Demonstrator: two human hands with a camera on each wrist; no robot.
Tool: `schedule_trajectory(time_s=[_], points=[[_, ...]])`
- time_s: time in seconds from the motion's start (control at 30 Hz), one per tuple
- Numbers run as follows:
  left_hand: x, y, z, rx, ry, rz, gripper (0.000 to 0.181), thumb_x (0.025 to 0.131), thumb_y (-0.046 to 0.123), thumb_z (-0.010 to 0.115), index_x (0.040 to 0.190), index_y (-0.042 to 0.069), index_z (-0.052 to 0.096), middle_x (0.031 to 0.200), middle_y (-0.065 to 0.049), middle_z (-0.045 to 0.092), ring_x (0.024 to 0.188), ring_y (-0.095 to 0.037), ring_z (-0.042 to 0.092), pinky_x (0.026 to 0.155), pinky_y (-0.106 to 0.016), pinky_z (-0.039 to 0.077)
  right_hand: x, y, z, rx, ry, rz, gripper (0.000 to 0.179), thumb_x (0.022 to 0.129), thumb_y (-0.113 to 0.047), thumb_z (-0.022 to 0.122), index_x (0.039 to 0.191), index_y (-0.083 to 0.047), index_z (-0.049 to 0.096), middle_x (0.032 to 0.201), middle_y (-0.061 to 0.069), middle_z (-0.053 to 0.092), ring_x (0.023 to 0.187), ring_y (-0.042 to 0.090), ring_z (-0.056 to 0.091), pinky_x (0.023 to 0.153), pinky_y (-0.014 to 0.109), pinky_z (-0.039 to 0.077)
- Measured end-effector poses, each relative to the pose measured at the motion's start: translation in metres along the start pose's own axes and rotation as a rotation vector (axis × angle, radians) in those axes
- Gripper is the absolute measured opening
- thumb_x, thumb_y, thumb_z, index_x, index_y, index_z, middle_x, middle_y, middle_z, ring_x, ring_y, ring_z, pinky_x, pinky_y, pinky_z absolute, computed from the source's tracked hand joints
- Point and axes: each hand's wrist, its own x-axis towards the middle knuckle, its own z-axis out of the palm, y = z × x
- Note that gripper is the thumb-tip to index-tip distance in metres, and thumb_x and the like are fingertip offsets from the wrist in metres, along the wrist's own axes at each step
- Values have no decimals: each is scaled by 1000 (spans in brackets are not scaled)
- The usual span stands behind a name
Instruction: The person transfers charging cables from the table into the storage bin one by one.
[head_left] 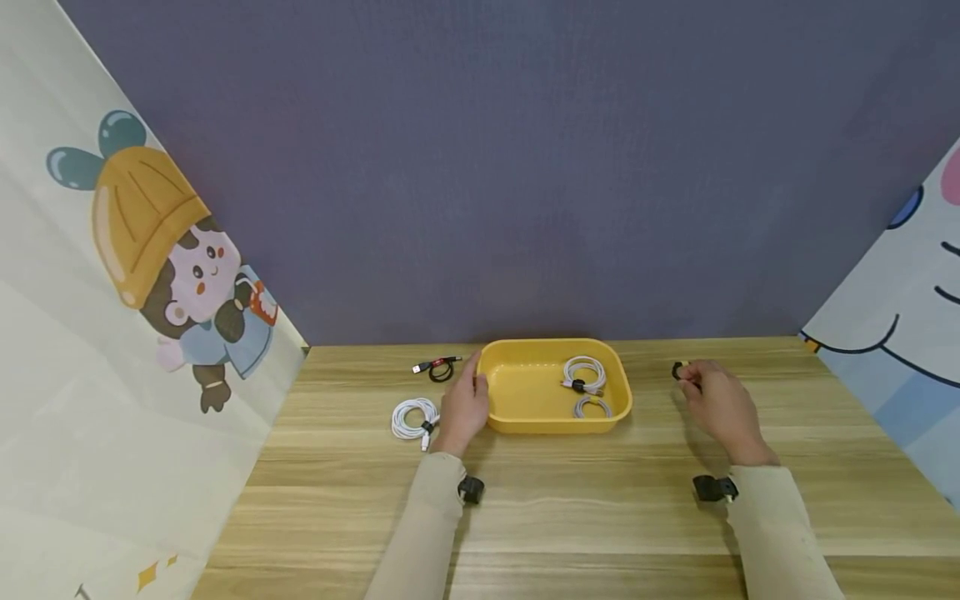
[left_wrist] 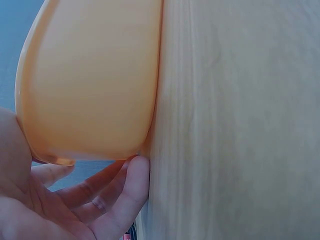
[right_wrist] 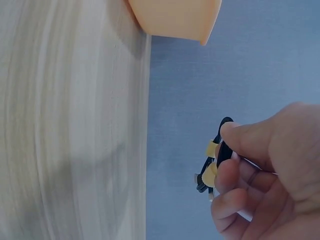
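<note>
Your right grip [head_left: 722, 408] pinched a black cable [right_wrist: 224, 155] above the bench [head_left: 585, 517], well right of the yellow tray [head_left: 551, 426]. Your left grip [head_left: 463, 408] held the tray's left end on the bench.

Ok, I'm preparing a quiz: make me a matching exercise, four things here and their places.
1. Yellow plastic tray
2. Small grey coiled cable
3. Black cable with yellow bands
4. Black cable with red band

A. Pinched by the right hand
B. Lying left of the tray
C. Touched by the left hand
D. Inside the tray

1-C, 2-D, 3-A, 4-B
</note>
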Motion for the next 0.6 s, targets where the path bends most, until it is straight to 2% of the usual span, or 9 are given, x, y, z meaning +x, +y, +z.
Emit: schedule_trajectory(time_s=[0.6], points=[[0, -2, -2, 6, 15, 15, 46, 100, 27, 41, 145, 32, 35, 127, -10, 58, 97, -34, 61, 82, -50, 47, -1, -17, -8, -24, -5, -26, 13, 90, -4, 60, 102, 0, 61, 93, 16, 59, 71, 28, 59, 57, 43, 45]])
